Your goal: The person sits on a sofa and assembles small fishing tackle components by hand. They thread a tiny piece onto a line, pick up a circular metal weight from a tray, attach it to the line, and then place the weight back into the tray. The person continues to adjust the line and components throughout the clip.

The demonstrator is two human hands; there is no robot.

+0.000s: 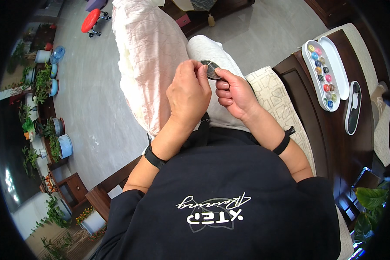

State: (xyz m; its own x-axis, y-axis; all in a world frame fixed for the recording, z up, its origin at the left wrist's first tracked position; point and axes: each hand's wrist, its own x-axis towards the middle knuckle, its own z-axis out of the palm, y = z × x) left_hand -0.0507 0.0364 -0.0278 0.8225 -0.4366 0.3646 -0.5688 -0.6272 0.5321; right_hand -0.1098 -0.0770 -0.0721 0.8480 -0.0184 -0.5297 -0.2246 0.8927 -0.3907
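Note:
My right hand [237, 93] is closed, thumb on top, around the edge of a small dark round disc [212, 71], which looks like a needle case. A thin pale sliver lies across its face, too small to tell for certain. My left hand [188, 89] is pinched at the disc's left side, the back of the hand hiding whatever its fingertips hold. Below both hands, a pale pink cloth [143, 60] is draped over my left leg, beside light grey cloth [210, 45] on the right leg.
On the dark wooden surface at right lie an open white case [309, 56] with several coloured thread spools [326, 78] and an oval white-rimmed tray [353, 110]. A patterned cover [273, 91] lies beside me. Potted plants [43, 82] line the left; a red stool [91, 20] stands far left.

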